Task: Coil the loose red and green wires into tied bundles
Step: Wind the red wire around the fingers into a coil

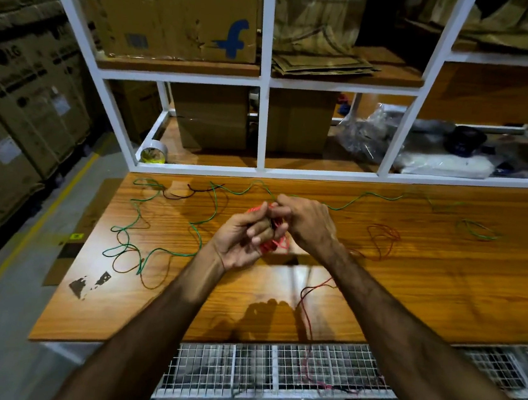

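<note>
Hiding behind both hands' fingers (257, 232) — red wire bundle (272, 246)

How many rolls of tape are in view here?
1. The tape roll stands on the lowest shelf at its left corner, behind the table. Others may be hidden behind the boxes or bags on the shelves.

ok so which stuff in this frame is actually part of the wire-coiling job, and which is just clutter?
Job:
- red wire coil, gripped by left hand and right hand
- loose red wire trailing off the table edge
- green wire sprawled on the table

Lying about:
- tape roll
- cardboard boxes on the shelf
- plastic bags
</note>
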